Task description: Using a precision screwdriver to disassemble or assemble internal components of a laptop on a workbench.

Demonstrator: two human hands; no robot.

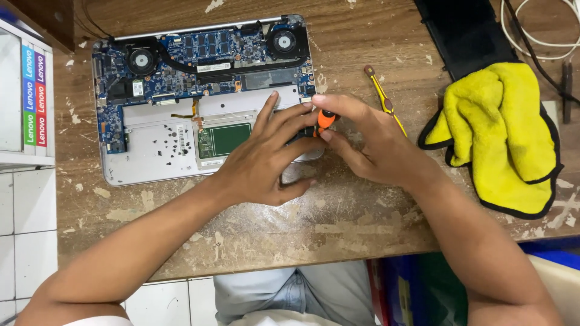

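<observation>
Both hands meet at the open laptop's (157,151) near-right corner — right hand (368,145) pinching an orange screwdriver (325,121), left hand (266,160) spread flat, bracing. Bottom cover off, boards still in.

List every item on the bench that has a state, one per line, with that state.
laptop: bottom cover off, board and two fans exposed
orange screwdriver: upright, pinched by fingertips
right hand: gripping the orange screwdriver
left hand: spread flat on the laptop, touching the screwdriver
yellow screwdriver: lying loose
yellow cloth: crumpled
</observation>
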